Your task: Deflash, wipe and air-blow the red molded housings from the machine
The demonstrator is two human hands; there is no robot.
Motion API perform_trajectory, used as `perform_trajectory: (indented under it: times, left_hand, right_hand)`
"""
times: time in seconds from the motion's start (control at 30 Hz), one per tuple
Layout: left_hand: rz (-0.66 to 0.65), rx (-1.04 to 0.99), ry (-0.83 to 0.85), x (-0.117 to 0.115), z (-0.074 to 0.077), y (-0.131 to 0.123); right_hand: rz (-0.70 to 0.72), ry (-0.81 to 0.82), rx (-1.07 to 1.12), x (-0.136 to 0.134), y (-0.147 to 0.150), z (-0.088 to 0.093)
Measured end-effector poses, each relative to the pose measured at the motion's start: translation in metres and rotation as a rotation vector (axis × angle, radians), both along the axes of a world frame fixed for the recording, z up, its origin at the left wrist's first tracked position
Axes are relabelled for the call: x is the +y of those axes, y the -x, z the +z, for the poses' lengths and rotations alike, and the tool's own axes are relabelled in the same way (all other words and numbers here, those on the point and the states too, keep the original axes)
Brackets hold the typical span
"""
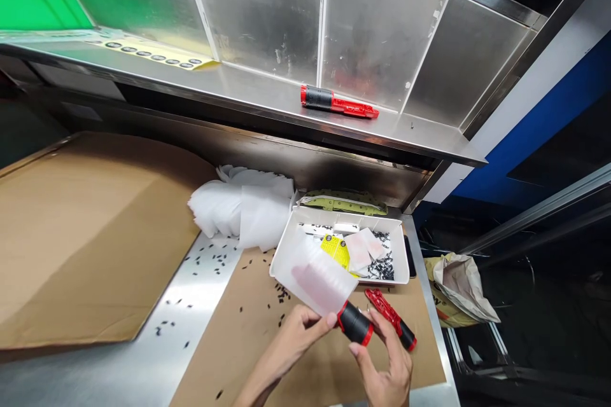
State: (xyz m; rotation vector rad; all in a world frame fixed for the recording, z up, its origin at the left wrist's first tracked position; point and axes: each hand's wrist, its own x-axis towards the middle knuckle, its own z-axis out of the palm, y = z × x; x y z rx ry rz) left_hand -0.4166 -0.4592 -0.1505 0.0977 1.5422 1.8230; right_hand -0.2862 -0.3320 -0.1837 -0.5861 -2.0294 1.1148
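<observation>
We're pinching a soft foam sheet against a stiff black handle at six o'clock with the left hand. The right hand is gripping narrowly at its red end.

1. Black cylinder with red rims
2. Glossy red ridged piece with a black end
3. Red-and-black tool on a silver steel shelf
4. Translucent white sheet, pink-patched
5. Yellow label, black print
6. Black specks on brown cardboard
7. Olive-green strip

A steel bench carries cardboard and a white tray.
</observation>
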Motion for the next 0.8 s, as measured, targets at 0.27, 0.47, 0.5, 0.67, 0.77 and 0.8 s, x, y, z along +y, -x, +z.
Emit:
perform_trajectory:
  times: [0.27, 0.47, 0.5, 0.67, 0.77, 0.8]
  left_hand:
    - [0.401, -0.369, -0.316, -0.007, -0.017, -0.004]
    - [0.602, -0.564, -0.507, 0.012, -0.006, -0.015]
    - [0.607, -0.586, -0.530, 0.014, -0.005, -0.019]
    - [0.512, -0.806, -0.578, 0.019, -0.007, -0.036]
    - [0.505, -0.929, -0.593, 0.017, -0.013, -0.043]
    - [0.513, -0.965, -0.603, 0.014, -0.014, -0.045]
  right_hand:
    - [0.078, 0.043, -0.065, -0.002, -0.002, 0.004]
    - [0.047, -0.046, -0.045, -0.010, 0.005, 0.012]
    - [0.047, -0.064, -0.046, -0.010, 0.006, 0.012]
    - [0.081, -0.232, -0.042, -0.011, 0.011, 0.019]
    - [0.107, -0.312, -0.028, -0.010, 0.011, 0.029]
    - [0.116, -0.322, -0.029, -0.009, 0.010, 0.031]
